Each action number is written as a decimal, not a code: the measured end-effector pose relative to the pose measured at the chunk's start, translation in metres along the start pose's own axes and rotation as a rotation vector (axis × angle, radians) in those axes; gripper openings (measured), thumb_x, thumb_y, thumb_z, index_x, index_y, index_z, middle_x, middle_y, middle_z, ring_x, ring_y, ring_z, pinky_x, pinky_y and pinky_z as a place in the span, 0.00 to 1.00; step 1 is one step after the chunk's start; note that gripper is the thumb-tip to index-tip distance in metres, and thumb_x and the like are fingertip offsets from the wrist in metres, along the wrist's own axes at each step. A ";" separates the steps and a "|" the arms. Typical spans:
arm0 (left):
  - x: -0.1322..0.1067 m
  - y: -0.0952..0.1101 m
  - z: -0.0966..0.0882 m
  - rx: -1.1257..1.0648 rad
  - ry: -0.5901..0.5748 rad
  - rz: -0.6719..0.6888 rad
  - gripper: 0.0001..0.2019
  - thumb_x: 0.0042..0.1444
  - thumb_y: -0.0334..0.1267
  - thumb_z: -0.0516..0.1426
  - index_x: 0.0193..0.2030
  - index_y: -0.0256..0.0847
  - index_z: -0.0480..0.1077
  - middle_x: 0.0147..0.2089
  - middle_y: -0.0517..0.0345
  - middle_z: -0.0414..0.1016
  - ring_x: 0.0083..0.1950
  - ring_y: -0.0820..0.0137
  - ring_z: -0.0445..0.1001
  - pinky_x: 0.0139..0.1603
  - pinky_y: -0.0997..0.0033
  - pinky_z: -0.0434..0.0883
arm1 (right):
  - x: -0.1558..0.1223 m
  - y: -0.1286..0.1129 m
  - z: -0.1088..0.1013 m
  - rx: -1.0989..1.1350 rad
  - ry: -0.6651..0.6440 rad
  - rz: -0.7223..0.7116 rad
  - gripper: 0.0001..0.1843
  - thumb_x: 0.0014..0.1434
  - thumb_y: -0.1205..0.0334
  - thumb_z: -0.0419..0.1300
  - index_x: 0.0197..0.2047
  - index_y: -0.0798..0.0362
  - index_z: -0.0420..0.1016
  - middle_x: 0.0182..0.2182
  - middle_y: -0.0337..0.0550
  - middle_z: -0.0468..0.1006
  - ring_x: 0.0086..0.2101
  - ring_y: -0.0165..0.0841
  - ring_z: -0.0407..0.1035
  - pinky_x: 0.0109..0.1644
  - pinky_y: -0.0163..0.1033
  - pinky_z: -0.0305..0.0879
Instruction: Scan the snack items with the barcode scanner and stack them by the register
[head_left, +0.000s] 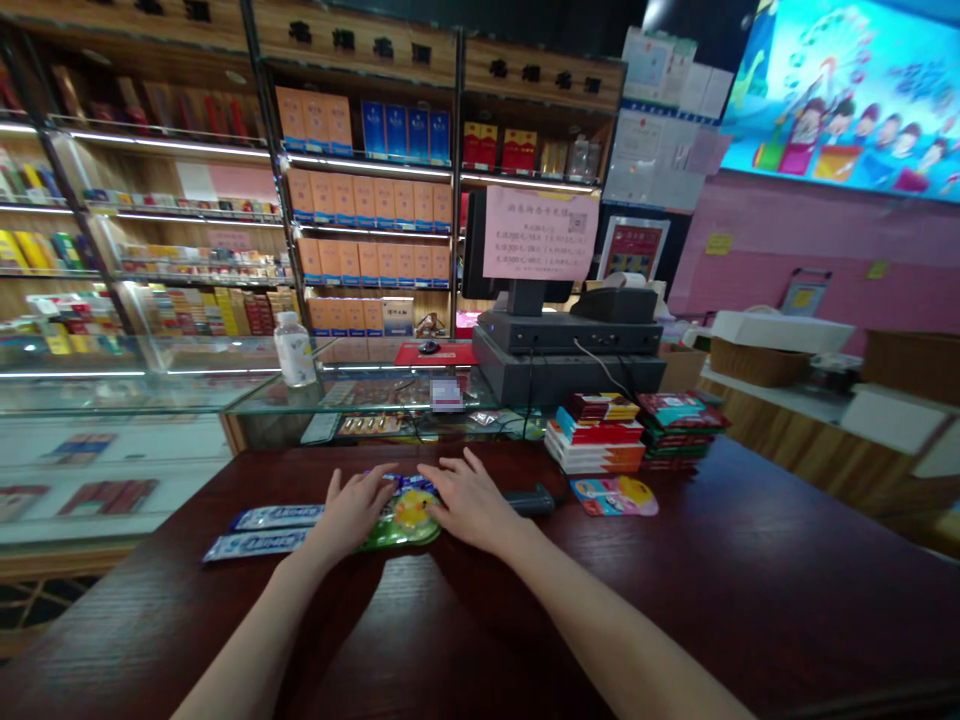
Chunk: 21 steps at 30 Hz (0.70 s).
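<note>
A green and purple packet with a yellow duck-like picture lies flat on the dark wooden counter. On its left side rest the fingertips of my left hand, fingers stretched forward and the thumb mostly hidden. My right hand touches its right edge, fingers spread and extended. Two long blue-and-white packets lie side by side to the left, their right ends partly behind my left hand and wrist. Just beyond my right hand, a dark handheld device shows only partly; the hand covers the rest.
Right of the device lies a pink and blue card pack. Behind it stand a stack of small boxes and stacked red-green packs. A cash register, glass display case and white bottle line the far side.
</note>
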<state>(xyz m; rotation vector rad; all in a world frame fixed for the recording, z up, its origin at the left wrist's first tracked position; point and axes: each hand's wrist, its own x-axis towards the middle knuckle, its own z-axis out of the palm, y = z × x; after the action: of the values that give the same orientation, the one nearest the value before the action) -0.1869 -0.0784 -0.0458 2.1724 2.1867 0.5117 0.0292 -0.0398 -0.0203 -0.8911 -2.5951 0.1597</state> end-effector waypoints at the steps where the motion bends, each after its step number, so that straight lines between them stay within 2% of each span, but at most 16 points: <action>1: -0.001 -0.003 0.001 -0.028 0.003 0.005 0.20 0.69 0.43 0.44 0.63 0.50 0.63 0.54 0.55 0.81 0.61 0.61 0.73 0.70 0.37 0.45 | 0.001 -0.001 0.001 -0.008 -0.019 -0.012 0.30 0.64 0.56 0.59 0.68 0.49 0.62 0.60 0.49 0.74 0.62 0.43 0.62 0.72 0.59 0.38; 4: -0.005 -0.011 0.000 -0.097 -0.014 0.005 0.20 0.68 0.44 0.43 0.63 0.52 0.63 0.57 0.54 0.79 0.61 0.61 0.73 0.70 0.34 0.43 | 0.002 -0.003 0.004 -0.031 -0.063 -0.032 0.33 0.63 0.52 0.60 0.69 0.49 0.60 0.60 0.49 0.74 0.63 0.45 0.61 0.71 0.63 0.36; 9: -0.007 -0.019 -0.001 -0.171 -0.047 0.004 0.21 0.66 0.44 0.43 0.63 0.51 0.63 0.55 0.55 0.80 0.61 0.59 0.73 0.70 0.32 0.41 | 0.002 -0.002 0.006 -0.031 -0.082 -0.053 0.39 0.61 0.43 0.62 0.69 0.49 0.59 0.60 0.51 0.74 0.63 0.48 0.61 0.71 0.66 0.33; 12: -0.007 -0.022 0.002 -0.203 -0.035 0.026 0.20 0.66 0.44 0.43 0.61 0.51 0.64 0.56 0.55 0.79 0.61 0.59 0.74 0.70 0.30 0.40 | 0.003 -0.002 0.008 -0.022 -0.066 -0.046 0.39 0.60 0.44 0.64 0.69 0.48 0.60 0.60 0.52 0.74 0.62 0.48 0.62 0.70 0.67 0.34; 17: -0.006 -0.027 0.009 -0.250 0.010 0.066 0.20 0.67 0.47 0.43 0.61 0.52 0.64 0.52 0.56 0.81 0.60 0.59 0.75 0.70 0.31 0.40 | 0.003 -0.003 0.009 0.009 -0.019 -0.076 0.40 0.58 0.48 0.66 0.70 0.48 0.58 0.59 0.52 0.75 0.59 0.46 0.67 0.71 0.65 0.33; 21: -0.005 -0.026 0.008 -0.257 0.041 0.071 0.20 0.67 0.47 0.43 0.60 0.52 0.66 0.56 0.56 0.79 0.59 0.60 0.75 0.70 0.31 0.40 | 0.001 -0.003 0.006 0.053 0.041 -0.090 0.43 0.58 0.50 0.66 0.71 0.49 0.54 0.57 0.51 0.76 0.56 0.43 0.70 0.72 0.63 0.34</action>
<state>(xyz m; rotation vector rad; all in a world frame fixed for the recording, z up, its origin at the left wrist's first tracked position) -0.2098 -0.0805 -0.0610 2.1245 1.9417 0.7983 0.0244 -0.0420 -0.0244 -0.7502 -2.5742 0.1828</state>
